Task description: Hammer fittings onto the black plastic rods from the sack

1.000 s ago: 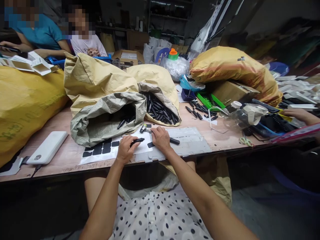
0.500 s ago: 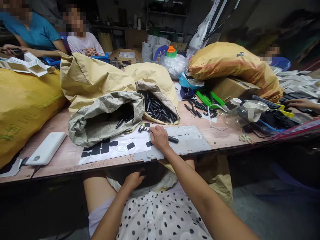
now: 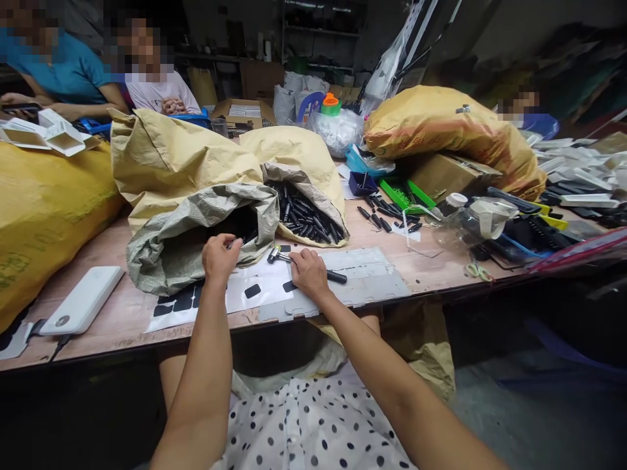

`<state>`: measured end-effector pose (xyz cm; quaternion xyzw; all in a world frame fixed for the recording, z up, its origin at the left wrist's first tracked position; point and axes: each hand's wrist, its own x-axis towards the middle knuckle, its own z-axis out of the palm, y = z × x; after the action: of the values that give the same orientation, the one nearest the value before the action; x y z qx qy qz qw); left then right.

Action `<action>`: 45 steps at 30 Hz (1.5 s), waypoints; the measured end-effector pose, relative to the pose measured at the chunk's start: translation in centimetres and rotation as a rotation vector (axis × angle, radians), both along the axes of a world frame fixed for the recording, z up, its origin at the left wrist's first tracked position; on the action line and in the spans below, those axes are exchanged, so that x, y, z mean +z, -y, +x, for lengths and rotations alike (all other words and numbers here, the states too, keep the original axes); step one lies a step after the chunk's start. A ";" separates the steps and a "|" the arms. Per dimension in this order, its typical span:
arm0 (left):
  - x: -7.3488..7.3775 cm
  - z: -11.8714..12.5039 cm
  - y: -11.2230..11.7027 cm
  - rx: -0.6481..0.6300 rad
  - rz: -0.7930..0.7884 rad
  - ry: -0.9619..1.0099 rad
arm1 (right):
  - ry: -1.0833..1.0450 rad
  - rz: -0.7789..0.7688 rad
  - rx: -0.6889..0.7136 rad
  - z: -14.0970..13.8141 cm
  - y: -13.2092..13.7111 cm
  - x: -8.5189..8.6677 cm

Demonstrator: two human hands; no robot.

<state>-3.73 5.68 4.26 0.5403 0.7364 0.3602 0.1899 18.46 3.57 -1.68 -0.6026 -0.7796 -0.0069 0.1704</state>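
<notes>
My left hand (image 3: 220, 256) reaches into the mouth of a grey-lined paper sack (image 3: 196, 222), fingers closed round a black stick-like part at the opening. My right hand (image 3: 307, 273) lies on a small hammer (image 3: 279, 255) with a black handle, on a grey plastic sheet (image 3: 372, 277). A white backing sheet (image 3: 245, 294) with black stickers lies between my hands. A second open sack (image 3: 313, 215) holds several black parts.
A white power bank (image 3: 81, 300) lies at the left. A big yellow sack (image 3: 44, 209) fills the far left, another yellow sack (image 3: 441, 130) sits at the back right on a cardboard box. Loose black parts, green trays and scissors (image 3: 477, 271) clutter the right. Other people sit behind.
My left hand held a black part at the table, dropped below the table edge to my lap, then rose to the grey sack's mouth. The right hand stayed on the hammer.
</notes>
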 end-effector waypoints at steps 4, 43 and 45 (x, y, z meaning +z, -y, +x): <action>-2.5 -1.2 -3.5 0.194 -0.122 -0.190 | -0.007 0.002 0.009 0.0 0.0 -0.1; -6.9 2.5 4.5 -0.417 0.071 -0.016 | -0.349 -0.059 0.106 0.2 6.8 2.1; -6.9 2.5 4.5 -0.427 0.074 -0.016 | -0.344 -0.042 0.117 -0.2 7.2 2.1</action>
<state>-1.26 1.19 -2.62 0.6936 0.5929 0.3341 0.2362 18.30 -3.66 0.38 -0.5519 -0.7727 0.1226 0.2885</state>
